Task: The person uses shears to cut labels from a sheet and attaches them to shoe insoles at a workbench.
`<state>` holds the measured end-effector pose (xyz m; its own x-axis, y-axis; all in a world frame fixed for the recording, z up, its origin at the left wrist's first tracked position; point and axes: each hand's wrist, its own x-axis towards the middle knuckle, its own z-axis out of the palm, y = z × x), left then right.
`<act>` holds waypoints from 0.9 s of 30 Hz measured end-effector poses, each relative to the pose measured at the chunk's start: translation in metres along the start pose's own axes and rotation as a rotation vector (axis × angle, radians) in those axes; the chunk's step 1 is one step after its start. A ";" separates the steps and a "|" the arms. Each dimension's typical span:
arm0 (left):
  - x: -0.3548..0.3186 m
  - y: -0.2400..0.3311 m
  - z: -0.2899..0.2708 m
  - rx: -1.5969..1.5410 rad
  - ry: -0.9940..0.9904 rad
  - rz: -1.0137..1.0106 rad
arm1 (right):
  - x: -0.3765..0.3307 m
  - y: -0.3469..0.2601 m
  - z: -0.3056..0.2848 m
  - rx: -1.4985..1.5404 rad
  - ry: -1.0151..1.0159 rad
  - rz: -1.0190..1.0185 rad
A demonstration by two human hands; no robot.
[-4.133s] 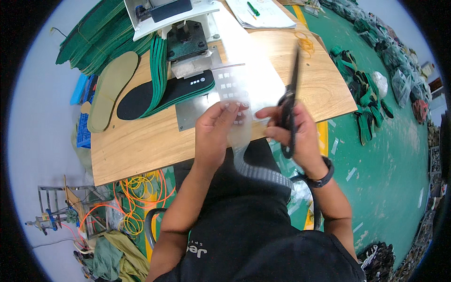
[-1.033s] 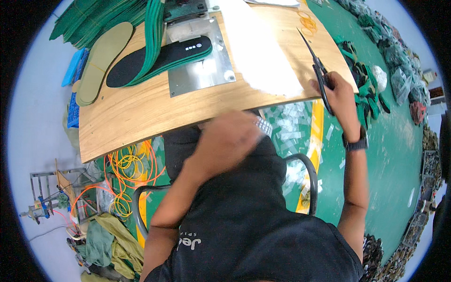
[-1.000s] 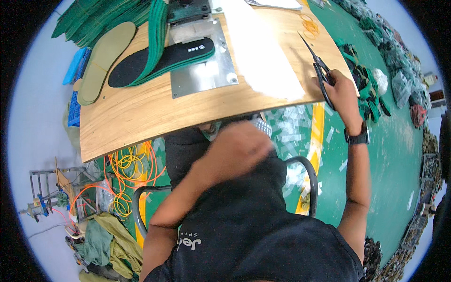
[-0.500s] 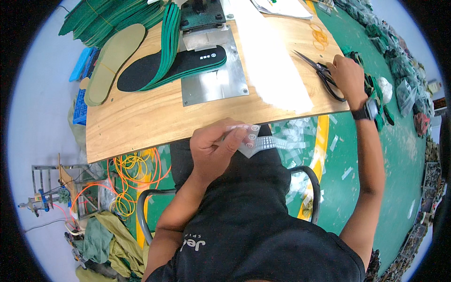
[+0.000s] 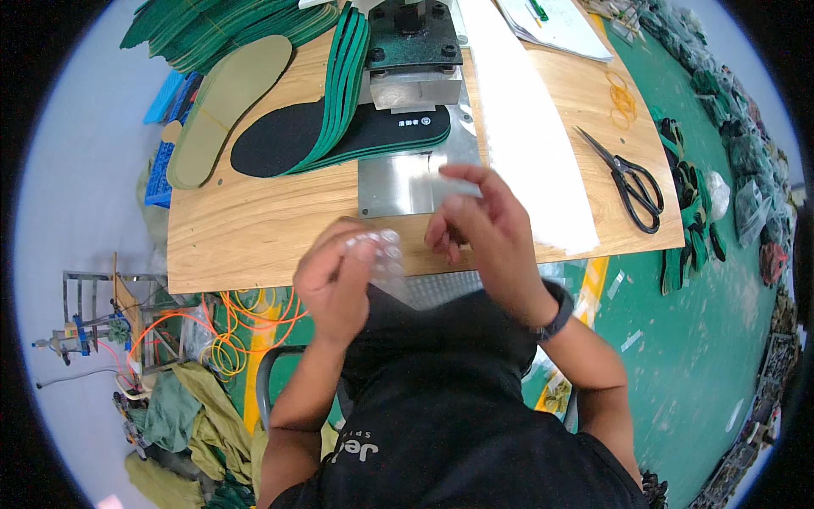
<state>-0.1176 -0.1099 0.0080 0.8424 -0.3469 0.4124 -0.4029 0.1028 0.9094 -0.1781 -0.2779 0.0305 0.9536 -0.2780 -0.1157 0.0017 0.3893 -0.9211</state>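
My left hand (image 5: 335, 276) pinches a clear strip of stickers (image 5: 387, 259) with pale round marks, just off the table's front edge. The strip's dotted tail runs right across my lap, behind my right wrist. My right hand (image 5: 487, 225) hovers over the front edge, smeared by motion, its fingers apart and nothing plainly in them. Beyond both hands, black-topped green insoles (image 5: 280, 144) lie stacked, their upper layers folded back beside a press head (image 5: 413, 42). The heel ends rest on the metal plate (image 5: 394, 191) under the press.
Black-handled scissors (image 5: 632, 182) lie at the right of the wooden table (image 5: 246, 246), below yellow rubber bands (image 5: 621, 97). A white sheet (image 5: 534, 136) runs beside the press. At left are an olive insole (image 5: 229, 106) and a green insole pile (image 5: 212, 34). Orange hoses (image 5: 229, 327) coil on the floor.
My right hand has left the scissors and swung left toward my left hand. My left hand has shifted left and down with the sticker strip. The view has shifted slightly.
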 end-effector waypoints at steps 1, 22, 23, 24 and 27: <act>-0.001 -0.004 -0.007 -0.029 0.078 -0.091 | 0.014 -0.003 0.004 0.074 0.018 0.078; -0.005 0.057 -0.065 -0.195 -0.077 0.383 | -0.049 -0.023 0.031 -0.998 -0.513 -0.409; -0.004 0.065 -0.053 -0.166 -0.099 0.418 | -0.051 -0.020 0.036 -0.922 -0.521 -0.467; -0.003 0.069 -0.046 -0.112 -0.110 0.407 | -0.053 -0.016 0.041 -0.845 -0.529 -0.523; -0.010 0.065 -0.030 -0.059 0.055 0.318 | -0.058 0.000 0.050 -0.684 -0.458 -0.605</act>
<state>-0.1414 -0.0719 0.0641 0.6965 -0.2382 0.6769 -0.6286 0.2523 0.7357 -0.2188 -0.2177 0.0559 0.8739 0.1564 0.4602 0.4854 -0.3300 -0.8096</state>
